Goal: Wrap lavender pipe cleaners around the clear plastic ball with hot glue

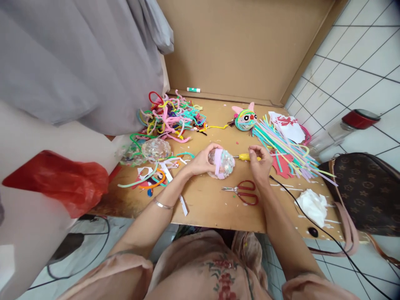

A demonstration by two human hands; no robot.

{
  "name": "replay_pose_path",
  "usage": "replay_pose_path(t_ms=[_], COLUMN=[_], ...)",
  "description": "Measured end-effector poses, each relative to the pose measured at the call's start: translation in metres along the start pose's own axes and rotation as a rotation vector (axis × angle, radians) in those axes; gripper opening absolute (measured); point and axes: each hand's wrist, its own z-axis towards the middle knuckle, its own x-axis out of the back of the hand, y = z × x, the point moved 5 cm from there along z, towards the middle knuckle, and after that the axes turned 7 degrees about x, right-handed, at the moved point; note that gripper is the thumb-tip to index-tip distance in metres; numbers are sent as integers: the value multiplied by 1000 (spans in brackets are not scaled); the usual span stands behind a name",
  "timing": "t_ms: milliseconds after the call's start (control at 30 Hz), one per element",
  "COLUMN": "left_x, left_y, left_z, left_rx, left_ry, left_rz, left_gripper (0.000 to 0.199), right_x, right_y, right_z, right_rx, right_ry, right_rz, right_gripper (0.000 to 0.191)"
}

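Observation:
My left hand [203, 160] is wrapped round a clear, bumpy plastic ball [228, 166] with a lilac band and some pale teal on it. My right hand [261, 161] grips the yellow handle of a soldering iron [244, 156], its metal tip pointing left at the ball's side. Whether the tip touches the ball I cannot tell. Just below, red-handled scissors [246, 193] lie with their blades to the left. A second clear ball [156, 149] rests to the left of my left hand.
A heap of coloured pipe cleaners [175, 114] lies back left; straight ones [281, 143] fan out at right. A decorated ball with pink ears [245, 118], a glue stick [193, 89], crumpled tissue [312, 206], a brown handbag [371, 191] and a black cord [308, 209] are also here.

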Motion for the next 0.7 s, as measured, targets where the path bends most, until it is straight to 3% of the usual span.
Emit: replay_pose_path(t_ms=[300,433,700], left_x=[1,2,1], left_y=[-4,-5,-9], left_z=[2,2,3], left_rx=[28,11,17], left_ry=[11,35,-2], left_rz=[5,50,-30], left_gripper=[73,73,73], right_x=[34,38,22], right_y=[27,36,17], right_z=[9,11,4], right_rx=[-119,-155,-78], right_ry=[221,211,92], right_rz=[9,18,2], right_gripper=[27,27,28])
